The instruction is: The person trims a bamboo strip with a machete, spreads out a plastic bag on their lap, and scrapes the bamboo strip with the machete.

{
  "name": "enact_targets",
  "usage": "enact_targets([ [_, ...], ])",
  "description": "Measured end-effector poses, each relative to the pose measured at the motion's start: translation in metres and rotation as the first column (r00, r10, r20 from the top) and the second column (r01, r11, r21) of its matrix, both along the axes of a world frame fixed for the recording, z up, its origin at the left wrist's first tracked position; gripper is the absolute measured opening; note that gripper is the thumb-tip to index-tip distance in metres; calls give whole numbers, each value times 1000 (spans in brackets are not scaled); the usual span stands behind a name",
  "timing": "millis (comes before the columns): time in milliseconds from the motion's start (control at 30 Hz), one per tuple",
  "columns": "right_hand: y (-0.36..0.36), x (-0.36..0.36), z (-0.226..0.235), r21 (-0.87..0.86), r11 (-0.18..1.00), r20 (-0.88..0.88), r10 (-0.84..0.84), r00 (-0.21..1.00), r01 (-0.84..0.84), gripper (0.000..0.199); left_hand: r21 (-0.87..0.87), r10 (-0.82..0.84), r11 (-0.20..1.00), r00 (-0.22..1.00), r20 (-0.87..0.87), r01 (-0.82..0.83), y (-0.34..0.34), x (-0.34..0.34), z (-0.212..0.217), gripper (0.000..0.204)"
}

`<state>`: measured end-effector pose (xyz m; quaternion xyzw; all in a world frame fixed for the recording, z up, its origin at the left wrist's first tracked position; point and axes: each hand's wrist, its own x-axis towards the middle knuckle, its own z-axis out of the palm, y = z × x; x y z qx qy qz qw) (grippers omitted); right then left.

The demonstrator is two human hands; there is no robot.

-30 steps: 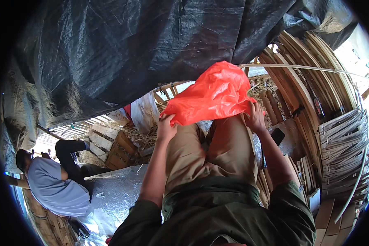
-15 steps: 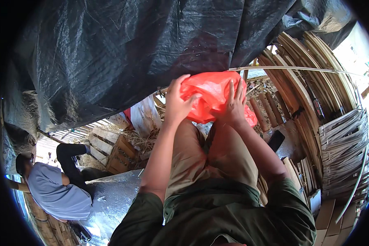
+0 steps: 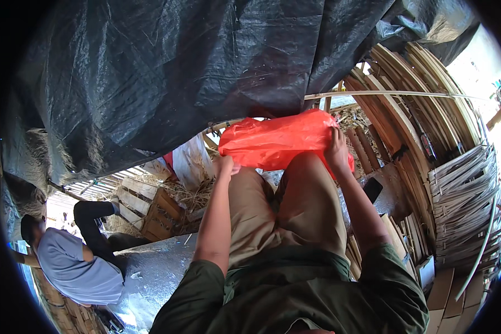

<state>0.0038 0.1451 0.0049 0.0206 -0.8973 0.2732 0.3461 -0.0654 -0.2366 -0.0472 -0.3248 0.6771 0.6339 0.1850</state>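
Nearest: my dark green shirt and tan trousers, woven cloth, creased at the lap. Red plastic bag is at my knees, stretched sideways between both hands, right knee overlapping its lower edge. Left hand has fingers closed, looks like a pinch on the bag's lower left corner. Right hand grasps the right end, fingers curled over the film. Handling, my read: very light, limp, no stiffness of its own, a bit slick, easy to tear if yanked. Best hold is gathered film at the two ends, not one thin layer. Shape is a loose puffy roll, shiny, wrinkled; can't tell if anything's inside. Beside my right forearm, a dark flat rectangular thing, hard-looking. To my left, crinkled silvery sheet, reflective. Beyond the bag, black tarp, creased, semi-gloss. Out left, slatted wooden crate, dry straw, and a co-worker in a grey shirt, sitting. Out right, long rough wooden slats and a layered bundle of pale dry strips, fibrous.
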Motion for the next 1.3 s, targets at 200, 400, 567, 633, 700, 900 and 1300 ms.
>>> enact_targets([
  [200,6,15,-32,-25,999,280,-34,960,43,56,211,265,964,670,-693,-163,2,-34,7,49],
  [400,8,28,-49,-14,999,29,33,999,-33,52,-418,-327,900,442,-835,-124,-38,-7,14,64],
  [567,66,46,-112,13,997,504,-68,861,72,38,-525,-366,836,875,-317,159,24,12,20,55],
  [633,48,34,-102,-20,998,614,-38,788,64,36,-106,-168,984,951,-258,145,-18,-18,-10,48],
  [700,27,27,-89,-14,999,565,44,824,-44,36,122,-22,990,931,-364,71,-65,-37,-12,46],
  [900,21,37,-90,86,983,421,110,901,-160,36,508,107,855,920,-377,108,-61,-70,53,50],
  [1300,44,68,-89,-180,978,326,165,931,-110,56,-827,-808,518,441,-390,217,-111,4,31,32],
])
